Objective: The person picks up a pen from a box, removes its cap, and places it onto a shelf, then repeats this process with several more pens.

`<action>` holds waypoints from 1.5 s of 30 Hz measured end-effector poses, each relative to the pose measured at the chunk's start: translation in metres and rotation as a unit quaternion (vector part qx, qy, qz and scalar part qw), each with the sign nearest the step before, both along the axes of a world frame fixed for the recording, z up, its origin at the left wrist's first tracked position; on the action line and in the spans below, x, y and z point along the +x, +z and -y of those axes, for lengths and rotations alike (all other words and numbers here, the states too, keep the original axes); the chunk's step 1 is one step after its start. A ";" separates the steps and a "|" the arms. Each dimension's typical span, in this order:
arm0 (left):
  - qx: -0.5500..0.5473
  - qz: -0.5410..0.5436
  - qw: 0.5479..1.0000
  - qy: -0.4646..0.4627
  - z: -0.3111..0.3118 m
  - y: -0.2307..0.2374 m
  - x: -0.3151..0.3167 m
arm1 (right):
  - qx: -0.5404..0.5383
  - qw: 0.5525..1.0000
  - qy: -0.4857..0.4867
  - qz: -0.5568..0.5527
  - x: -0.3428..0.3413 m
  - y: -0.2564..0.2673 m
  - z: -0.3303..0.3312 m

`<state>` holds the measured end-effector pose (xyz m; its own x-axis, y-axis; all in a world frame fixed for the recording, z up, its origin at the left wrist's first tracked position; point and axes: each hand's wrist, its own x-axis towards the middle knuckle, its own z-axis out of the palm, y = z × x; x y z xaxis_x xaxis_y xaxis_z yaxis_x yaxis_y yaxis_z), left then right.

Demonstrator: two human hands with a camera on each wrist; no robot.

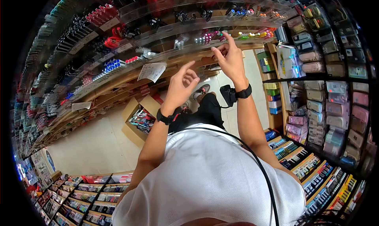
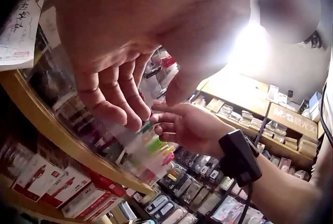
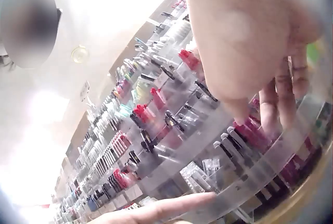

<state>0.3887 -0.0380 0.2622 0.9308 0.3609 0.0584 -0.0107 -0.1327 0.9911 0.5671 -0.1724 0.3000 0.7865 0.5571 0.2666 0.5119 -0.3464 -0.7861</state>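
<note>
In the head view my right hand [image 1: 231, 60] reaches to the front row of a tiered clear pen rack [image 1: 185, 48], index finger extended, the other fingers loosely bent. Its fingers overlap magenta pens [image 3: 251, 132] in the right wrist view, and grey-clipped pens [image 3: 229, 143] stand beside them. To its left hovers my left hand [image 1: 181, 86], fingers loosely curled, with nothing in its grasp. The left wrist view shows these bent fingers [image 2: 119, 91] from the palm side. Green and yellow pens [image 1: 248, 35] fill the slots right of my right hand.
A paper sheet [image 1: 152, 72] hangs at the rack's wooden front edge. On the floor below, an open cardboard box [image 1: 127, 123] holds many pens. Pencil cases [image 1: 312, 56] line the shelves at right, and trays of stationery [image 1: 316, 174] lie behind me on both sides.
</note>
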 end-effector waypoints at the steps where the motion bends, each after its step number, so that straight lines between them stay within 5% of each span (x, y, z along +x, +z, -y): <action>1: -0.005 -0.008 1.000 -0.001 0.001 -0.001 -0.001 | 0.001 1.000 -0.001 0.001 0.004 -0.001 -0.001; 6: 0.001 -0.012 1.000 -0.008 0.003 -0.006 -0.006 | -0.048 0.987 -0.052 0.147 0.026 -0.008 -0.013; 17: -0.007 -0.027 1.000 0.004 -0.001 -0.020 -0.018 | -0.065 0.983 -0.070 0.154 0.042 -0.011 -0.020; 30: -0.062 -0.021 0.998 0.013 0.004 -0.032 -0.021 | 0.094 0.994 -0.023 0.050 0.038 0.053 -0.002; 45: -0.064 -0.027 0.997 0.014 0.006 -0.034 -0.026 | 0.040 0.982 -0.011 0.184 0.046 0.031 0.001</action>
